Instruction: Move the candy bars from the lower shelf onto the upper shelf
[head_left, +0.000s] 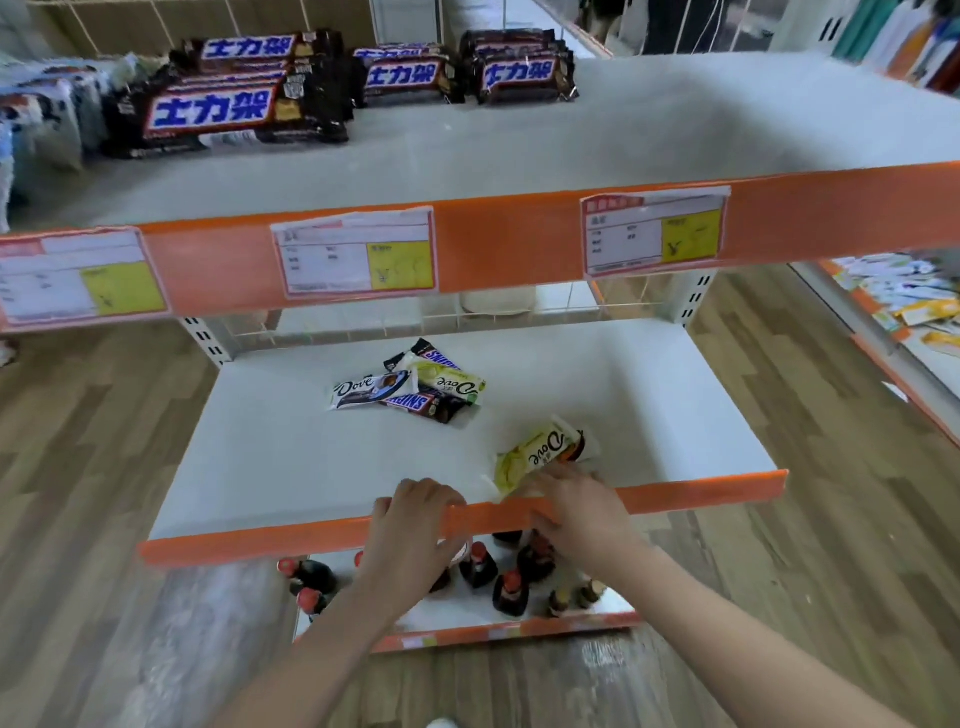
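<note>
Right hand (576, 506) — on yellow Dove bar (535, 454)

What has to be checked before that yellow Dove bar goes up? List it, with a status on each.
1. Right hand on the yellow Dove bar: it touches the bar's near end, but the fingers are blurred. Firm grip: cannot tell.
2. Left hand out of the way: it rests on the lower shelf's orange front lip, holding nothing. Ok.
3. Landing space on the upper shelf: bare surface right of the Snickers packs. Ok.
4. Lift path: the upper shelf's orange edge overhangs the back of the lower shelf; the bar lies forward of it. Ok.
5. Remaining pile undisturbed: apart from the held bar. Ok.
</note>
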